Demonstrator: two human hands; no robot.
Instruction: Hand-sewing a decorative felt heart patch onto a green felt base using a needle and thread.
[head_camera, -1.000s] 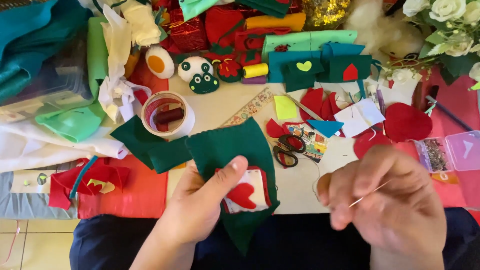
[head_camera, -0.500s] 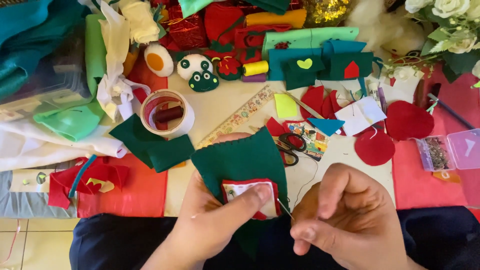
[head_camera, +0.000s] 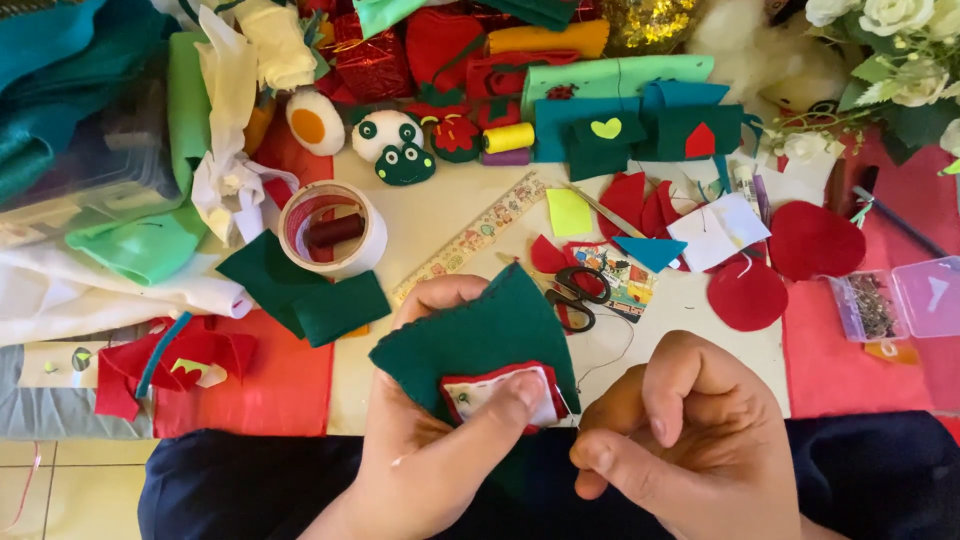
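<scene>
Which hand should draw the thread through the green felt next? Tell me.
Probably the right hand: its fingers are pinched together beside the green felt piece, where the thread runs. The left hand is occupied gripping the felt.

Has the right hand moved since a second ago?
Yes. The right hand has come left and slightly down, from near the red felt circle toward the green felt piece held by the left hand.

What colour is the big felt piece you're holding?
Dark green. The felt piece, pinched by the left hand, shows best in the head view, the only one.
</scene>
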